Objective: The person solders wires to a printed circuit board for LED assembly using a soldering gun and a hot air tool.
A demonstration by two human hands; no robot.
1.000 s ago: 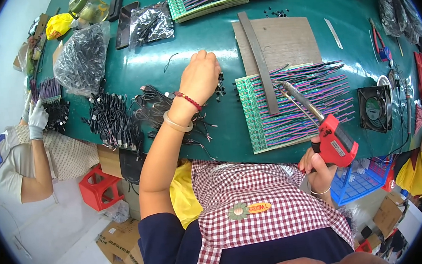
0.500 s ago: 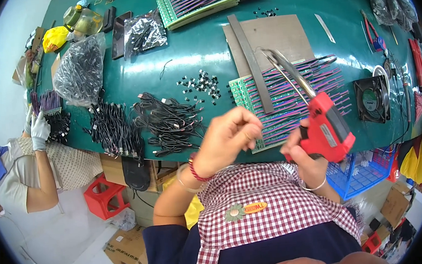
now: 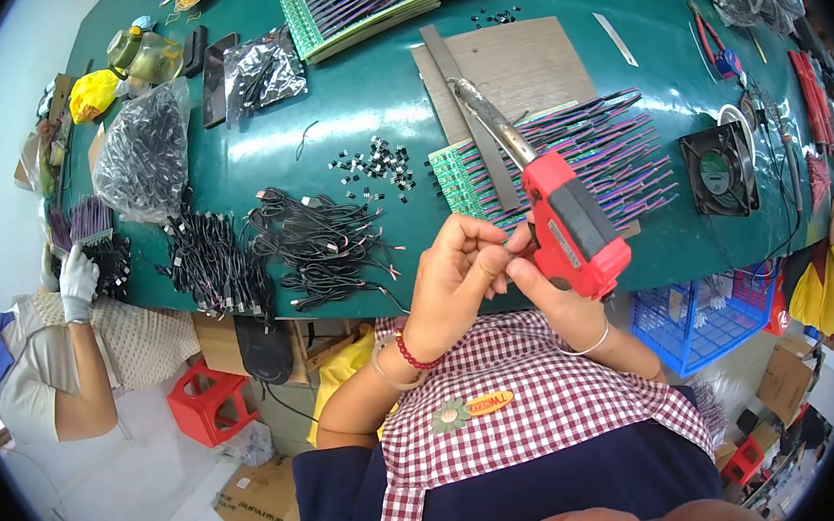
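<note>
My right hand (image 3: 569, 315) is closed round a red and black soldering gun (image 3: 572, 212), whose metal tip points away over the boards. Its thumb and fingertips meet those of my left hand (image 3: 451, 285) in front of my apron. The left fingers are pinched on a small, thin dark piece, mostly hidden; a dark cable shows just below the hands. Beyond them lies a green circuit board panel (image 3: 452, 180) with rows of purple-and-black wires (image 3: 616, 159). A flat grey bar (image 3: 469, 117) lies across the panel and a brown sheet (image 3: 543, 61).
Black cable bundles (image 3: 321, 244) and small black parts (image 3: 379, 165) lie to the left, near a bag of parts (image 3: 143, 150). More wired panels (image 3: 361, 17) are stacked at the back. A fan (image 3: 719, 170) stands right. A gloved co-worker's hand (image 3: 79, 280) works far left.
My hands have come together, the left now pinching a small piece against the right fingertips. The soldering gun has moved left with my right hand. The whole view has shifted slightly.
</note>
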